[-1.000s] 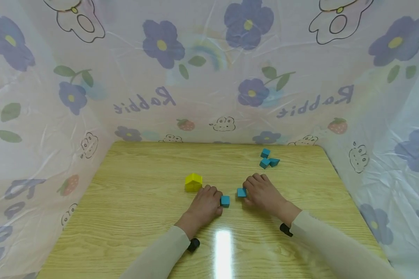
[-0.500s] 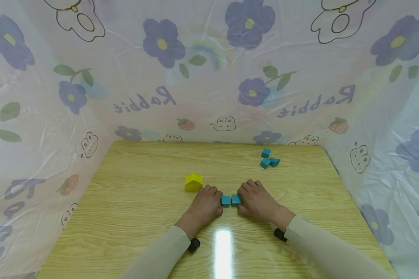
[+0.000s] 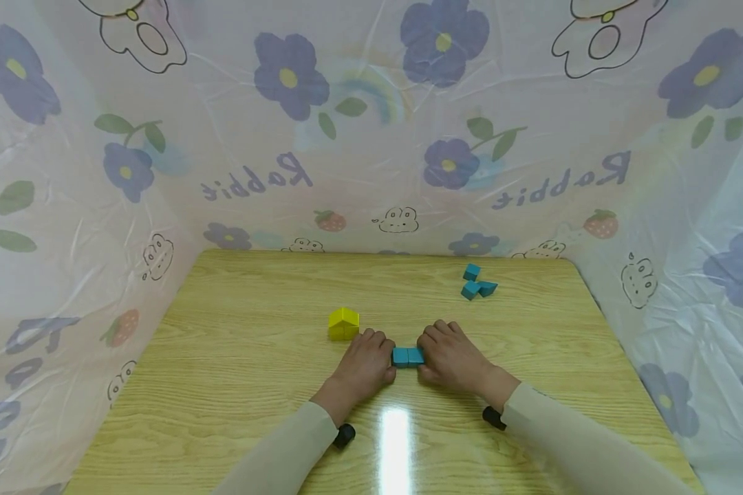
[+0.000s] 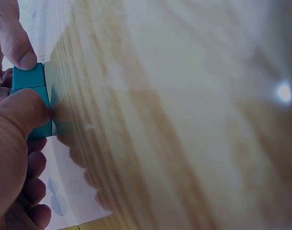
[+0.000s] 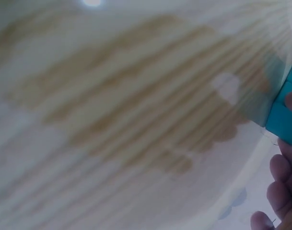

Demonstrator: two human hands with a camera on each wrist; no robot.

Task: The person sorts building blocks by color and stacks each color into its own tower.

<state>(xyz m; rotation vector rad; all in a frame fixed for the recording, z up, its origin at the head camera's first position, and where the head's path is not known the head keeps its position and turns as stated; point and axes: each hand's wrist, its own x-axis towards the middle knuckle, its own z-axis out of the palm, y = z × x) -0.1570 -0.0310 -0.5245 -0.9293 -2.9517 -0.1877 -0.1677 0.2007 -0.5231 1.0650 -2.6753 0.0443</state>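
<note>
Between your hands, near the middle of the table, a smooth blue cube on the left (image 3: 400, 357) and a matching smooth blue cube on the right (image 3: 415, 357) sit side by side, faces touching. Your left hand (image 3: 363, 364) pinches the first, thumb on its near face; your right hand (image 3: 455, 357) grips the second by its outer side, so your hands are apart with the pair between them. Just beyond your left knuckles stands a yellow, peaked, house-shaped group of blocks (image 3: 343, 324). Well apart, towards the far right, lie a loose blue cube (image 3: 472, 271), a second loose blue cube (image 3: 470, 289) and a blue wedge-shaped block (image 3: 487, 288). All of it is on a pale wood-grain table (image 3: 254, 399), with white cloth printed with purple flowers (image 3: 359, 151) rising behind.
</note>
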